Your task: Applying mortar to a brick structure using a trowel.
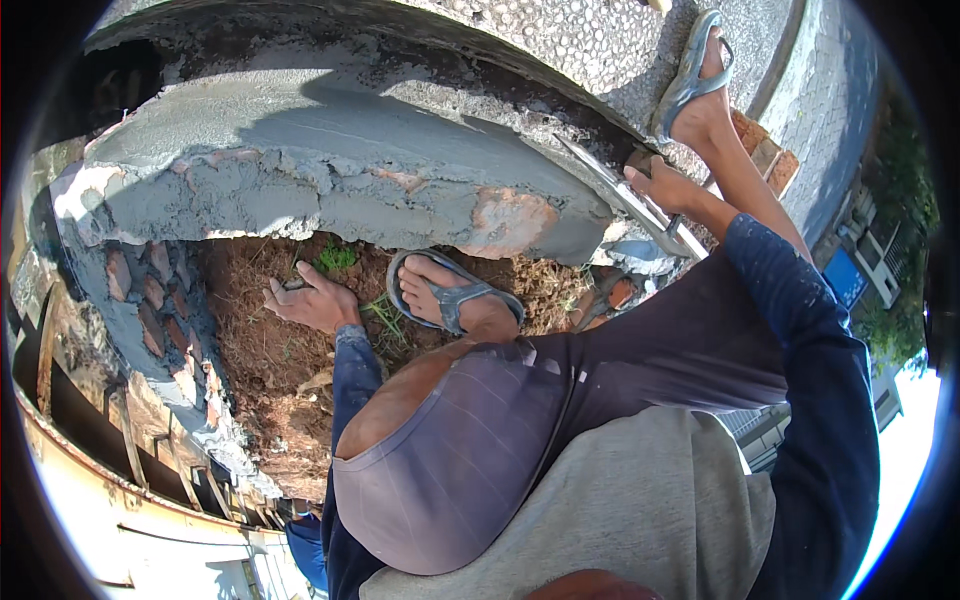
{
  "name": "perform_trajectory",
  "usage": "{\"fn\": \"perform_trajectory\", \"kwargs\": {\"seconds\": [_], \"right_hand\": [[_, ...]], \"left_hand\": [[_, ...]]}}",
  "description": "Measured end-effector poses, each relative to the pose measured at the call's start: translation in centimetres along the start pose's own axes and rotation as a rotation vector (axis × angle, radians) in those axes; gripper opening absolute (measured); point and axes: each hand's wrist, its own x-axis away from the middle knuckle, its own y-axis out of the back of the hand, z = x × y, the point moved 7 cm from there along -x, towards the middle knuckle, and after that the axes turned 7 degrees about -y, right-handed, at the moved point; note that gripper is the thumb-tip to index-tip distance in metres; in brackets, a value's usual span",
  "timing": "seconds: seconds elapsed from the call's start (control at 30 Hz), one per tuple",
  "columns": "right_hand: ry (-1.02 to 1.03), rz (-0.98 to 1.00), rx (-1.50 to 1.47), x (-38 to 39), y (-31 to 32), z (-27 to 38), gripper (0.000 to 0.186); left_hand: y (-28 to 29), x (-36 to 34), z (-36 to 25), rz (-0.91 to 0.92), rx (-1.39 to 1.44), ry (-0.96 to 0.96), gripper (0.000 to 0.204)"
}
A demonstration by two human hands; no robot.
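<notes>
My left hand (322,303) is low over reddish soil (265,365), thumb and fingers apart, beside a small green plant (335,256). A greyish patch shows between thumb and forefinger; I cannot tell whether it is mortar or shadow. Across the wall, my right hand (668,188) has its fingers curled. What lies inside them is hidden. Its thumb is close to a long, flat, pale bar (622,192) slanting over the wall's right end. Wet grey mortar coats the low curved wall (400,150); its near edge is rough, with a bare reddish patch (508,218).
My sandalled left foot (455,293) is on the soil inside the wall; the right sandal (690,75) is on pebbled paving (590,40). Bricks (765,155) lie beside my right leg. A mortared brick wall (150,290) and a rusty-edged metal structure (95,465) border the left.
</notes>
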Motion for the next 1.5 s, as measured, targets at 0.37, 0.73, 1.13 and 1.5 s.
{"fn": "perform_trajectory", "kwargs": {"seconds": [0.37,0.73,1.13,1.5], "right_hand": [[0.029,0.278,0.217,-5.9,-5.2,-3.1,0.061],[-0.02,0.159,-0.002,-2.9,-0.8,0.0,0.074],[0.083,0.275,0.382,-6.3,-6.0,0.0,0.046],[-0.093,0.327,0.194,-7.7,-3.4,-1.6,0.072]], "left_hand": [[0.5,0.2,-0.3,0.038,-0.035,0.021,0.08],[0.0,0.0,0.0,-0.016,-0.025,-0.021,0.076],[0.5,0.1,-0.8,-0.06,0.013,-0.024,0.078],[0.4,0.0,-0.5,0.015,-0.041,-0.027,0.079]]}}
